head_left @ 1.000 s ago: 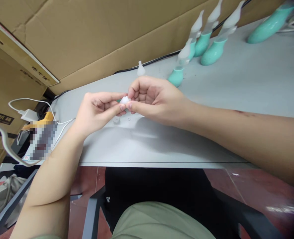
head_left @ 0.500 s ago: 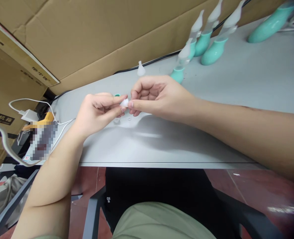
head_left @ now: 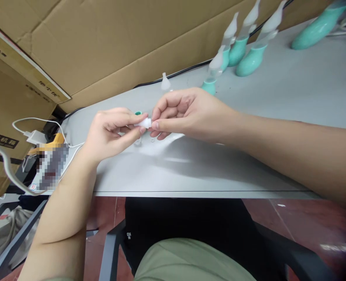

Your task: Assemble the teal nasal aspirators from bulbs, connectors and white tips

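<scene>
My left hand point(head_left: 110, 130) pinches a small white plastic fitting point(head_left: 145, 123) between thumb and index finger. Against the fitting's right end sit the closed thumb and index finger of my right hand point(head_left: 181, 113); whatever lies between those tips is too small to make out. Just beyond my left fingers is part of a green, ring-shaped opening point(head_left: 138, 113). On the desk below them are a small clear cup-like part point(head_left: 138, 141) and a tiny clear ring point(head_left: 152, 140). Behind my right hand stands a white cone-shaped nozzle tip point(head_left: 165, 82).
Several teal bulb aspirators with white tips, such as this aspirator point(head_left: 251, 60), stand at the back right. Another teal bulb point(head_left: 319, 31) lies farther right. Cardboard point(head_left: 132, 39) walls the grey desk point(head_left: 190, 175). White cables and a yellow object point(head_left: 54, 142) are at left.
My left hand has shifted slightly left, and more of the white fitting shows between the hands. My right fingertips stay at its right end.
</scene>
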Motion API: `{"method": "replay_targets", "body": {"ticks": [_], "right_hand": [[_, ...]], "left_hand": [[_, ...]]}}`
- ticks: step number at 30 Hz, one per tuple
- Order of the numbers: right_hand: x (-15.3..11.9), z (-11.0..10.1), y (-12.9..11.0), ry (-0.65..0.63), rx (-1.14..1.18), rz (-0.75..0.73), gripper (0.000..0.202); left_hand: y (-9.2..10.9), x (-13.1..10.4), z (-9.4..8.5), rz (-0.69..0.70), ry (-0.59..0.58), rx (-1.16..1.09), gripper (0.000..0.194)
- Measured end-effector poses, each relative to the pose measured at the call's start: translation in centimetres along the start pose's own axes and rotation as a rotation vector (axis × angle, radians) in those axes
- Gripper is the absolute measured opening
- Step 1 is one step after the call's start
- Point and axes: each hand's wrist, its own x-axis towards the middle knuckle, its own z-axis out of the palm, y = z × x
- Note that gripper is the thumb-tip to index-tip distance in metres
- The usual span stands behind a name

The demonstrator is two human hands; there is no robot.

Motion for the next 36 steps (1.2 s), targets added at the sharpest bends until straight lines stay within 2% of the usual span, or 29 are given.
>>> {"method": "replay_targets", "body": {"ticks": [4, 7, 9, 11, 14, 16, 19, 26, 30, 32, 34, 36], "right_hand": [[-0.2, -0.1, 0.1, 0.007, -0.104, -0.006, 0.026], [-0.3, 0.0, 0.4, -0.008, -0.216, -0.05, 0.015], [-0.4, 0.0, 0.6, -0.059, -0.316, -0.089, 0.016], [-0.5, 0.2, 0.9, -0.127, -0.422, -0.12, 0.019], [-0.6, 0.4, 1.2, -0.232, -0.522, -0.137, 0.021], [-0.6, 0.5, 1.3, -0.282, -0.567, -0.126, 0.021], [-0.6, 0.6, 1.5, -0.279, -0.629, -0.103, 0.022], [-0.5, 0.8, 1.9, -0.269, -0.707, -0.119, 0.024], [-0.5, 0.7, 1.9, -0.264, -0.756, -0.137, 0.022], [-0.6, 0.6, 1.9, -0.249, -0.757, -0.124, 0.019], [-0.6, 0.4, 1.8, -0.228, -0.726, -0.091, 0.015], [-0.6, 0.1, 1.7, -0.199, -0.666, -0.071, 0.009]], "left_hand": [[0.4, 0.3, -0.4, -0.007, -0.045, 0.012, 0.033], [1.2, 0.5, -1.3, 0.027, -0.011, 0.008, 0.026], [2.0, 0.7, -2.3, -0.002, -0.009, 0.03, 0.019], [2.8, 1.1, -3.3, -0.09, -0.14, 0.063, 0.02], [3.9, 1.8, -4.5, -0.274, -0.481, 0.089, 0.019], [4.4, 2.2, -4.9, -0.382, -0.621, 0.109, 0.021], [4.9, 2.4, -4.9, -0.47, -0.683, 0.107, 0.02], [4.7, 2.7, -3.3, -0.656, -0.816, 0.165, 0.018], [4.8, 2.8, -4.1, -0.726, -0.821, 0.142, 0.013], [4.9, 2.7, -4.8, -0.724, -0.783, 0.111, 0.021], [5.0, 2.5, -5.3, -0.633, -0.688, 0.087, 0.029], [4.8, 2.0, -5.3, -0.489, -0.536, 0.088, 0.028]]}}
